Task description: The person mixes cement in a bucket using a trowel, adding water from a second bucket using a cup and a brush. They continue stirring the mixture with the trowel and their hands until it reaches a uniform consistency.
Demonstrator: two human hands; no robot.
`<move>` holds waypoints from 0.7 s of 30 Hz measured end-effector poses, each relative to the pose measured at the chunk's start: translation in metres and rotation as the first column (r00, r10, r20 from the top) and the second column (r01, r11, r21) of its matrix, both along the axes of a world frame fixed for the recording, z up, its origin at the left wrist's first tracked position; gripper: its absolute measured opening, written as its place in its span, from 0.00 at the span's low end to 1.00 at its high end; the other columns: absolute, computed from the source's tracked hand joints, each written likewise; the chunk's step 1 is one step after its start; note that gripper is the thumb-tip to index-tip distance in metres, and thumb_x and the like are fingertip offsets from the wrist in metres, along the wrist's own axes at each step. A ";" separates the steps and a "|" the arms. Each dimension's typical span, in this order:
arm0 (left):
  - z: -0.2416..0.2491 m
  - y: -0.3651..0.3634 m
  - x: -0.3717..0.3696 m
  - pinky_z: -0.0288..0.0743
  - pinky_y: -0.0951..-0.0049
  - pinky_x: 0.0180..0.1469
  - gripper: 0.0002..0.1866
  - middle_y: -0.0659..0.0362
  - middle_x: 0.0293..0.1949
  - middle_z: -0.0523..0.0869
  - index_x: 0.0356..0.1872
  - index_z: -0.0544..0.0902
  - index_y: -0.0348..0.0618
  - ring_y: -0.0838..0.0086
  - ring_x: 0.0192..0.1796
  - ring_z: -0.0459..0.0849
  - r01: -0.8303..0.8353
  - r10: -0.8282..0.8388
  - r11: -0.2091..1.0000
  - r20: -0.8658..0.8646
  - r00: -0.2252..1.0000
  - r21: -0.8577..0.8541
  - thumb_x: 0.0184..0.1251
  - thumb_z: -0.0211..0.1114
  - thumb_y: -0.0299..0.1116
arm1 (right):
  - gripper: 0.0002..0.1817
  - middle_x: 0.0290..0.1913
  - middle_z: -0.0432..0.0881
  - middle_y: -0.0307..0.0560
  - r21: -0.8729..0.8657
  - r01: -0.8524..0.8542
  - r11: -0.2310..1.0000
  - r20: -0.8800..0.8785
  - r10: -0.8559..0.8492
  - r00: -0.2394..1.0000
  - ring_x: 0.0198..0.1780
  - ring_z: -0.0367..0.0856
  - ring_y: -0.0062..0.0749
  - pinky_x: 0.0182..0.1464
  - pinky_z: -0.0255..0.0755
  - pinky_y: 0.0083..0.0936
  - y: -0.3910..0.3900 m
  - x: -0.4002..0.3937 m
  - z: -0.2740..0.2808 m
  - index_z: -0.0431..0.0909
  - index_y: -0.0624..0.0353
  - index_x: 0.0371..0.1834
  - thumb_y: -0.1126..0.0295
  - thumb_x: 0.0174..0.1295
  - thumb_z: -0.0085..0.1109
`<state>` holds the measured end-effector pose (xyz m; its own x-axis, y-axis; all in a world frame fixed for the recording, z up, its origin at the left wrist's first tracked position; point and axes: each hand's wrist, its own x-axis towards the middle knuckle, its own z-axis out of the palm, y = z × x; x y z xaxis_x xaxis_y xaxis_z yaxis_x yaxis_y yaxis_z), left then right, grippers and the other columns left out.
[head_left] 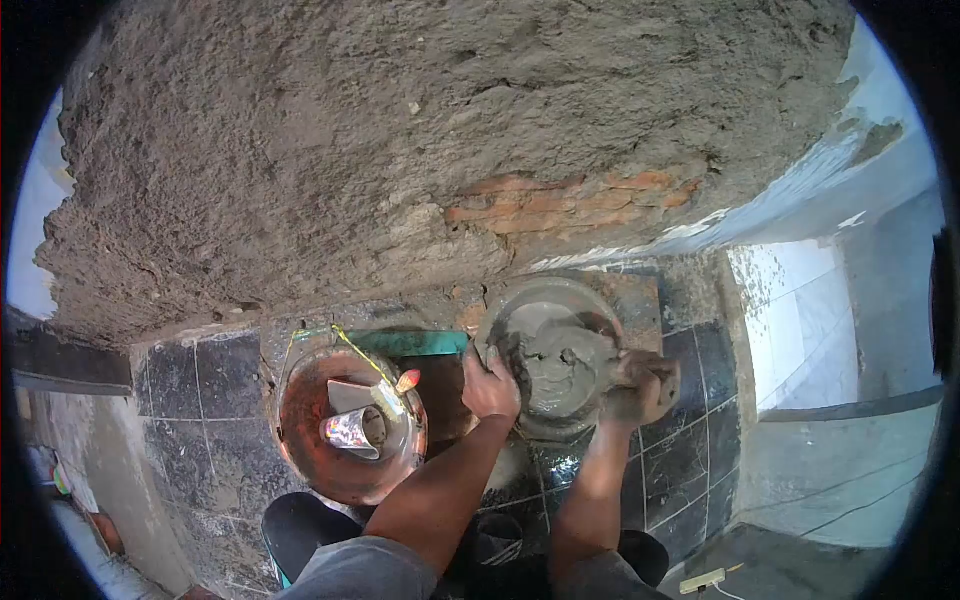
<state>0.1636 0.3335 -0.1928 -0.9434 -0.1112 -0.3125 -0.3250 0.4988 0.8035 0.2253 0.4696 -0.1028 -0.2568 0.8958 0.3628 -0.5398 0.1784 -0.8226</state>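
A round basin (545, 432) holds wet grey mortar (562, 372). My left hand (490, 388) is at the basin's left rim, its fingers pressed against the edge. On the right side of the basin, my right hand (628, 388) is blurred and closed, and what it grips is hard to make out. A flat, mortar-stained piece (667, 388) shows just right of that hand. Left of my left hand lies a green strip (415, 343). A reddish basin (300, 440) farther left contains a patterned cup (352, 431) and a whitish flat piece.
A rough grey wall (330, 150) rises ahead, with bare brick (570, 205) low on it. Dark tiles (225, 400) cover the surface around the basins. A yellow cord and red-tipped item (408, 380) lie across the reddish basin. A power strip (702, 581) is at the lower right.
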 end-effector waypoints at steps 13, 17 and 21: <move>-0.005 0.003 0.001 0.70 0.53 0.66 0.32 0.39 0.66 0.77 0.73 0.66 0.37 0.42 0.65 0.77 0.002 -0.002 1.000 -0.027 1.000 -0.010 0.78 0.52 0.49 | 0.06 0.25 0.77 0.46 -0.218 -0.130 0.967 0.096 0.154 0.983 0.25 0.76 0.32 0.32 0.76 0.33 0.045 -0.076 -0.087 0.71 0.63 0.29 0.75 0.52 0.59; -0.012 0.002 0.006 0.71 0.52 0.64 0.31 0.38 0.64 0.78 0.72 0.68 0.38 0.42 0.63 0.78 -0.002 0.000 1.000 -0.101 0.995 -0.025 0.79 0.52 0.50 | 0.06 0.33 0.79 0.46 -0.166 -0.172 0.971 0.205 0.205 0.957 0.31 0.79 0.34 0.35 0.76 0.33 0.061 -0.061 -0.125 0.74 0.63 0.37 0.74 0.59 0.59; -0.018 0.004 0.004 0.72 0.50 0.62 0.30 0.39 0.62 0.80 0.71 0.68 0.40 0.41 0.61 0.79 -0.009 0.005 0.999 -0.103 0.995 -0.036 0.79 0.52 0.50 | 0.12 0.40 0.81 0.46 0.186 -0.247 0.951 0.587 0.094 0.804 0.40 0.81 0.37 0.51 0.75 0.37 0.067 -0.027 -0.142 0.78 0.65 0.45 0.72 0.60 0.62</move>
<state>0.1672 0.3375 -0.2111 -0.9694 -0.1272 -0.2100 -0.2454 0.5264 0.8141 0.1981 0.5364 -0.2443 -0.6237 0.7210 0.3020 -0.0335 0.3614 -0.9318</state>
